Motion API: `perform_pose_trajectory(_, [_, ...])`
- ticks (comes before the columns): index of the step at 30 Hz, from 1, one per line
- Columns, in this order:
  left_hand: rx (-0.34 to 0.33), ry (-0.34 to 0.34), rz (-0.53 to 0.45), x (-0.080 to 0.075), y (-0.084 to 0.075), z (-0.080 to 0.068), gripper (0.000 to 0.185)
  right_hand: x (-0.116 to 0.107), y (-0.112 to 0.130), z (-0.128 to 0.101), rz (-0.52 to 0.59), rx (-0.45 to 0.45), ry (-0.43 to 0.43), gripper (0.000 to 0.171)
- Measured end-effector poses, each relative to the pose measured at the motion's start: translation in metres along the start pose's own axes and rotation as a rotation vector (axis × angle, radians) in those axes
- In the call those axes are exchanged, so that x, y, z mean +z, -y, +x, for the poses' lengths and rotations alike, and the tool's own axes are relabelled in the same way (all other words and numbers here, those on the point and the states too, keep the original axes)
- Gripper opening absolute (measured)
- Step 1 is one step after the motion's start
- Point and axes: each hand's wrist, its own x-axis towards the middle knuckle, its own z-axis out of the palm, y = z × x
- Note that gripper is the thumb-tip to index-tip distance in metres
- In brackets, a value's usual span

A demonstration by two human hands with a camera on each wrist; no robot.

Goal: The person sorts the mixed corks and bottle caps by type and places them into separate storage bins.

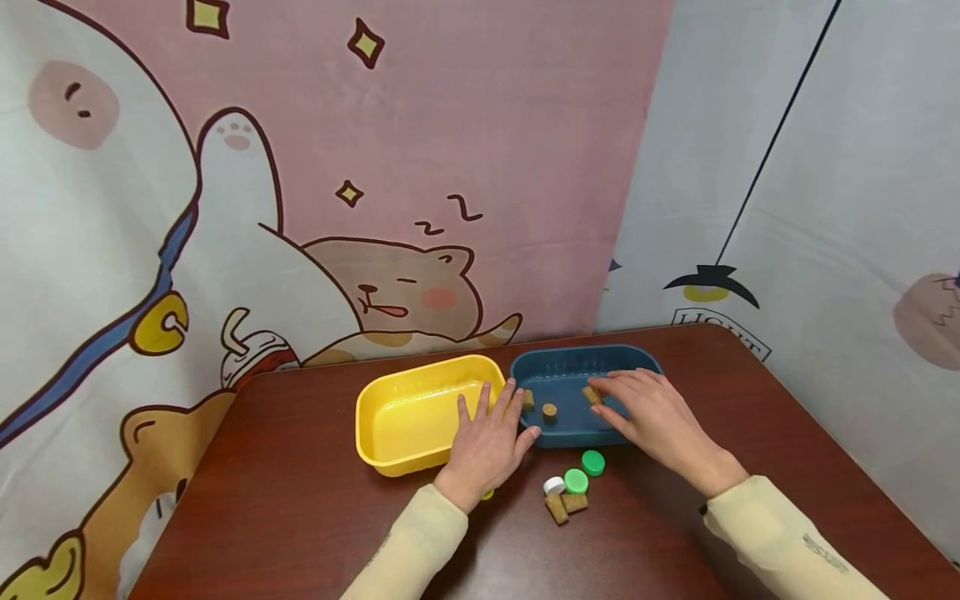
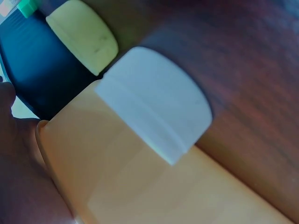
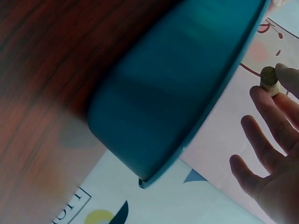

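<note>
Over the blue tray (image 1: pixel 585 437), my right hand (image 1: pixel 660 417) pinches a small cork (image 3: pixel 269 77) between thumb and index finger, the other fingers spread apart. Two more corks, one lying (image 1: pixel 528 401) and one showing its round end (image 1: pixel 550 412), are in the left part of that tray. My left hand (image 1: pixel 487 442) lies palm down at the right side of the yellow tray (image 1: pixel 427 367), fingers straight and spread, holding nothing. Partly hidden under the left wrist is a yellow cap (image 1: pixel 487 495).
In front of the blue tray, a green cap (image 1: pixel 592 462), a light green cap (image 1: pixel 576 481) and a white cap (image 1: pixel 554 485) lie beside two corks (image 1: pixel 557 508) on the brown table (image 1: pixel 300 500). A printed cloth (image 1: pixel 480 125) hangs behind the table.
</note>
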Motion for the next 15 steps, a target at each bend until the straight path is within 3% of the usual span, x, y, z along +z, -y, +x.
perform_pose_trajectory(15, [-0.006,0.005,0.003,0.001,0.0,0.0,0.07,0.035,-0.019,0.025,0.04,0.106,0.173,0.039])
